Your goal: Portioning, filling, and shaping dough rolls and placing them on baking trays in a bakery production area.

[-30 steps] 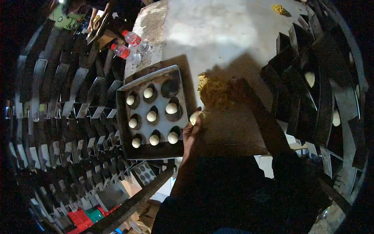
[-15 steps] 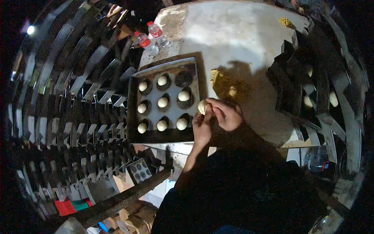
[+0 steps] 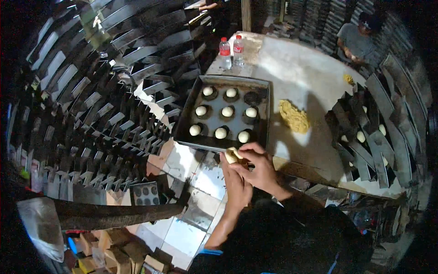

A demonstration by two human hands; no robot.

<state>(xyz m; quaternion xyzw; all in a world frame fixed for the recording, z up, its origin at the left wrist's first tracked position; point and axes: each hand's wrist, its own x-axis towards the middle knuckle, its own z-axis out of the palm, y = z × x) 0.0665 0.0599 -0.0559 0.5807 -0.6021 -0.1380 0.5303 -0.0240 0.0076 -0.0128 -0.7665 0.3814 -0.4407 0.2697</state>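
Note:
A small pale piece of dough is held between both my hands, just off the near edge of a dark square baking tray. My left hand supports it from below and the left, its fingers curled against it. With its thumb and fingers, my right hand pinches the dough's right side. The dough looks cupped, with a hollow on top. Several round white dough balls sit in rows on the tray's dark round spots; the far right spot bears none. A yellow crumbly mass lies right of the tray.
Two bottles with red caps stand behind the tray on the pale table. Stacked dark trays fill the left; more, some with dough balls, stand at right. Across the table is another person. Cardboard boxes lie low left.
The view has swung, so the tray and bottles appear further right. The closed-looking ball in my hands now shows a hollow. The yellow mass is no longer in my hands' shadow.

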